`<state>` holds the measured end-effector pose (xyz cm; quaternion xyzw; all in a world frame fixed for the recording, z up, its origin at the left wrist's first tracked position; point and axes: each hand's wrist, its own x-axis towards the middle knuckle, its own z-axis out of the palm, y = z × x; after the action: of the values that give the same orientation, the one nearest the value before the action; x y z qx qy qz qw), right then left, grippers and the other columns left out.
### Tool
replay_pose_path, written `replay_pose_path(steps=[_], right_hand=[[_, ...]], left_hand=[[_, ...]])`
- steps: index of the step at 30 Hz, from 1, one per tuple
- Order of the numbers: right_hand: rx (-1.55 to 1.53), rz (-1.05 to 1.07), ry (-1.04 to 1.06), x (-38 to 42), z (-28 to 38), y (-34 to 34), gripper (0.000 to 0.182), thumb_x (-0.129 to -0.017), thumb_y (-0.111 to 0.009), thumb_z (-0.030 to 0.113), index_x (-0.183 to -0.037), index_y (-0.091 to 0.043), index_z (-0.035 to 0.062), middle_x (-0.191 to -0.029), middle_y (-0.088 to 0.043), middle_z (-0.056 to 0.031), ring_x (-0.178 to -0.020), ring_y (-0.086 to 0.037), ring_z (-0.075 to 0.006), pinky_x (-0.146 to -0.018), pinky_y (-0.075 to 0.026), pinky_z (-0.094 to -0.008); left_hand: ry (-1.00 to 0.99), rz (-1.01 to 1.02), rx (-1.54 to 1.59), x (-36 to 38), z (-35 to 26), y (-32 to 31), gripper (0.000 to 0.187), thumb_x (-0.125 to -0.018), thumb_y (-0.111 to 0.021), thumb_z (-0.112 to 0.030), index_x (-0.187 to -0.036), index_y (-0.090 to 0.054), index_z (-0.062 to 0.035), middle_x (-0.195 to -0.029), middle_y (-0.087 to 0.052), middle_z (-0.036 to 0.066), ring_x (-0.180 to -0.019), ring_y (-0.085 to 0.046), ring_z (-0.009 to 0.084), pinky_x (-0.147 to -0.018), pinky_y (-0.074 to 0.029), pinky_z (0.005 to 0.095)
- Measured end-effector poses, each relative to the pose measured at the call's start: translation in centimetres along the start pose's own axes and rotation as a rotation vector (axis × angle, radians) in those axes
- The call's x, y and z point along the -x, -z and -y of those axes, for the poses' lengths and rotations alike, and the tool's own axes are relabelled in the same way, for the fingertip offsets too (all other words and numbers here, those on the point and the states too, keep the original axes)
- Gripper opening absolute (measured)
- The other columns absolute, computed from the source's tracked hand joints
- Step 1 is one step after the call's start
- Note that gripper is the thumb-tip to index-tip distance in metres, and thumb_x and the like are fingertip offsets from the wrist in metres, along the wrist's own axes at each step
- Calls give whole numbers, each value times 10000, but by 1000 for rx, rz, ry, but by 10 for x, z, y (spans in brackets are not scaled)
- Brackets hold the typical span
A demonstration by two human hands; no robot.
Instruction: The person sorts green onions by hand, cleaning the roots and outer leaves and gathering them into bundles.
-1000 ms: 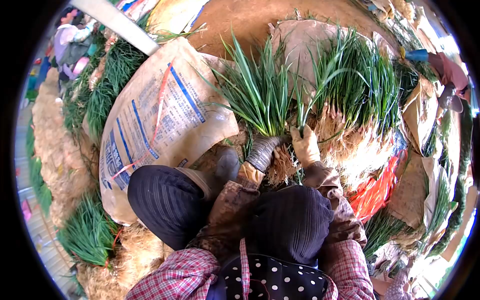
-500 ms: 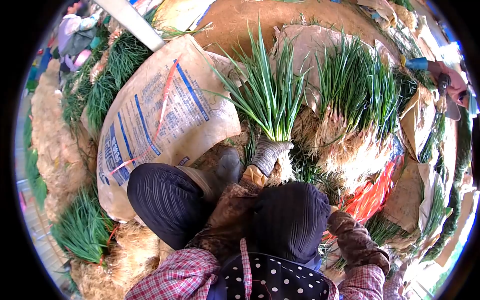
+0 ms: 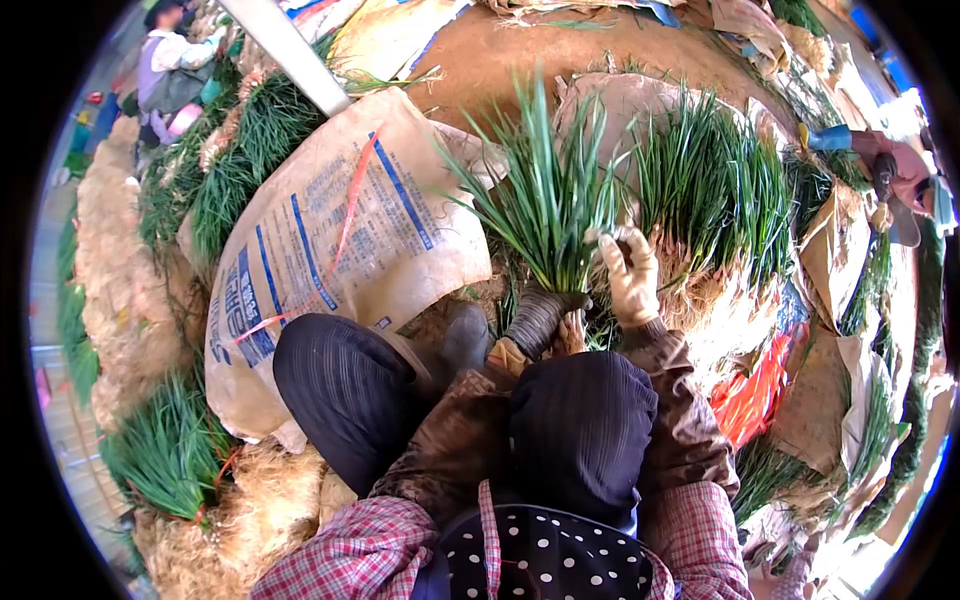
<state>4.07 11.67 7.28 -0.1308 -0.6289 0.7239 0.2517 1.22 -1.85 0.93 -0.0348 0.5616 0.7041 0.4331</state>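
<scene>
My left hand [image 3: 540,322], in a dark grey glove, is closed around the lower stems of a bunch of green onions [image 3: 552,215]. The bunch stands upright, its leaves fanned out above my fist and pale roots showing below. My right hand [image 3: 630,278], in a cream glove, is raised at the right side of these leaves. Its thumb and fingers are curled together in a pinch; what lies between the tips is too small to make out. Just behind my right hand stands a larger pile of green onions [image 3: 715,190] with pale roots.
A printed sack [image 3: 330,230] spreads left of my knees. Red plastic strips [image 3: 752,395] lie at right. More green onions [image 3: 170,455] rest at lower left. A metal pole [image 3: 285,55] slants in at the top. Other people [image 3: 170,70] [image 3: 900,175] are at both sides.
My right hand has come up from beside my right knee to the leaves of the bunch. My left hand keeps its hold on the green onions. The view has shifted slightly.
</scene>
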Motion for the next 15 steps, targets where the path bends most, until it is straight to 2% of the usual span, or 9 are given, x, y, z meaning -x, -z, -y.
replay_pose_path(steps=[1, 4, 8, 9, 10, 11, 12, 14, 15], right_hand=[[8, 54, -74, 13, 9, 0, 122, -876, -617, 236, -916, -614, 120, -877, -677, -51, -792, -646, -167, -662, -527, -276], [-253, -11, -477, 38, -8, 41, 66, -898, -572, 155, -871, -586, 96, -816, -658, -55, -671, -627, -124, -575, -538, -268], [-656, -226, -516, 78, -24, 70, 62, -893, -551, 116, -928, -583, 76, -807, -620, -48, -593, -562, -120, -450, -466, -209], [-632, -214, -471, 78, -37, 81, 130, -875, -588, 170, -970, -571, 83, -850, -612, -44, -664, -568, -143, -533, -478, -250], [-613, -208, -428, 76, -55, 100, 215, -858, -625, 225, -1013, -560, 91, -893, -604, -40, -734, -574, -167, -616, -490, -290], [-594, -200, -382, 69, -66, 110, 303, -840, -661, 279, -1056, -548, 98, -935, -596, -35, -805, -580, -190, -698, -503, -331], [-416, -484, -714, 43, -53, 104, 353, -862, -626, 305, -1117, -523, 84, -973, -592, -42, -842, -581, -213, -752, -503, -353], [13, -391, -513, 23, -64, 129, 256, -892, -576, 254, -1045, -557, 50, -940, -592, -71, -802, -585, -204, -714, -520, -361], [100, -363, -384, 18, -97, 167, 224, -897, -570, 234, -1009, -566, 40, -903, -595, -75, -763, -587, -198, -684, -525, -352]], left_hand=[[-26, 62, 157, -1, 5, 5, 272, -748, -667, 10, -1015, -616, 9, -868, -668, 87, -738, -631, 193, -696, -529, 319], [-46, 46, -78, -54, 62, 47, 250, -663, -766, -34, -876, -638, -1, -726, -650, 70, -635, -619, 175, -593, -507, 318], [221, 301, 18, 15, -17, 24, 295, -631, -795, -56, -884, -648, -16, -728, -653, 53, -636, -609, 157, -587, -504, 328], [226, 385, -73, 37, -48, 11, 313, -634, -786, -50, -912, -646, -20, -768, -659, 54, -665, -611, 153, -598, -505, 320], [408, 379, -429, 42, -69, -8, 365, -635, -768, -41, -977, -641, -29, -839, -664, 58, -727, -615, 151, -615, -502, 309], [75, 547, -41, 38, -24, -3, 418, -637, -762, -44, -1032, -627, -29, -872, -660, 59, -751, -608, 144, -623, -498, 303], [-142, 546, -241, 47, -37, -17, 346, -675, -732, -49, -1001, -617, -38, -833, -648, 72, -672, -604, 151, -560, -497, 292], [-156, 530, -392, 50, -48, -22, 329, -694, -720, -60, -1003, -608, -40, -826, -646, 82, -640, -606, 156, -541, -500, 292], [51, 516, -340, 41, -43, -10, 382, -676, -739, -64, -1035, -609, -33, -858, -658, 78, -687, -612, 153, -583, -504, 304]])
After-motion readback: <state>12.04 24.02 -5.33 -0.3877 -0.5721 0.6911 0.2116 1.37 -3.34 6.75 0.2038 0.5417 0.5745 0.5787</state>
